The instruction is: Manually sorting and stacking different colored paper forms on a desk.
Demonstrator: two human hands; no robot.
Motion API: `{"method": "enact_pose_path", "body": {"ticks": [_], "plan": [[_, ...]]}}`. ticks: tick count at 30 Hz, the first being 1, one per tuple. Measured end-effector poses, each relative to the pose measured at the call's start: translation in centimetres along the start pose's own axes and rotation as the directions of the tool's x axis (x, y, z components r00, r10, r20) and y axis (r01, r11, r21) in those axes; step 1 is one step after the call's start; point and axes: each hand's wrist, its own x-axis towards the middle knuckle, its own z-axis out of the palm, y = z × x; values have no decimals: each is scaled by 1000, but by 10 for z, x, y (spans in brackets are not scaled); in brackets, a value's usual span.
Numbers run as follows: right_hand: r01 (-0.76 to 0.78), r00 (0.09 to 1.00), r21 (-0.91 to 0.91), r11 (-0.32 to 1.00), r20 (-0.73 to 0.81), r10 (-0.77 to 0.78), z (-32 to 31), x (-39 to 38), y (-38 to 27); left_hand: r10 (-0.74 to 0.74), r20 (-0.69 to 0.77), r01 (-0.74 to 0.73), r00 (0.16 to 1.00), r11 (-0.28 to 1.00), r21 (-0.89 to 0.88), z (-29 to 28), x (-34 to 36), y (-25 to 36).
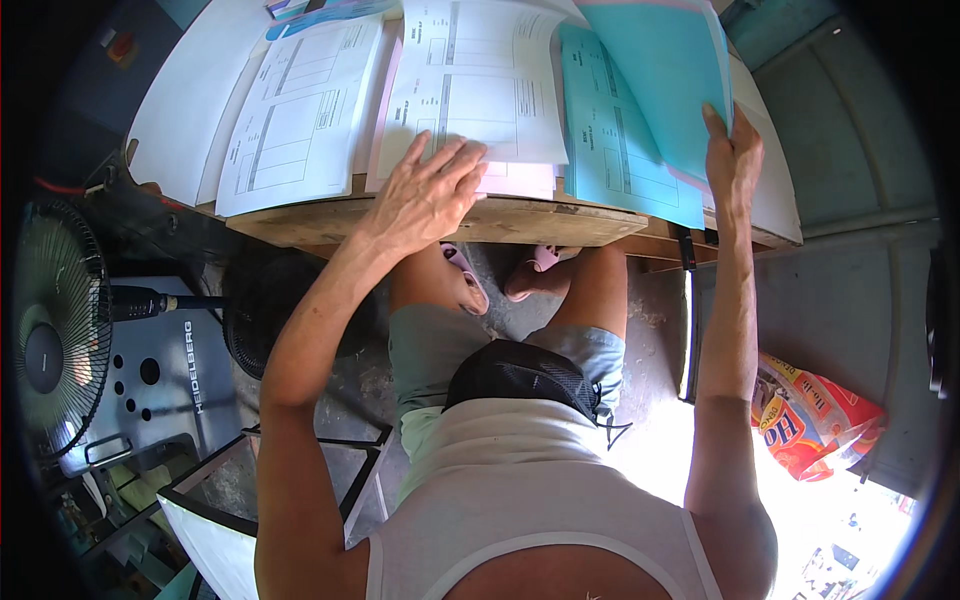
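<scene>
My left hand [430, 195] rests at the lower edge of the middle stack of white printed forms [480, 95], fingers stretched out and apart, holding nothing. Pink paper [515, 182] shows under that stack's near edge. On the right, my right hand [738, 160] grips the edge of lifted blue sheets [660, 75], thumb on the near face and the other fingers partly hidden behind. Below these sheets lies a stack of blue printed forms [610, 135], slightly overhanging the table edge. Another stack of white forms [295, 120] sits to the left.
The stacks lie on a wooden table [480, 222] with a pale top. A floor fan [50, 345] and a grey machine panel [160, 380] stand at the left. A black-edged frame [200, 490] is beside my left arm. At the right is a red plastic package [815, 415].
</scene>
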Motion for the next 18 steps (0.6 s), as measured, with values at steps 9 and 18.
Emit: {"method": "enact_pose_path", "body": {"ticks": [9, 18], "plan": [[574, 808, -138, 807, -65, -585, 61, -27, -97, 10, -220, -2, 975, 999, 37, 7, -3, 16], [718, 571, 73, 692, 507, -646, 73, -85, -117, -69, -251, 75, 965, 997, 13, 5, -25, 6]]}}
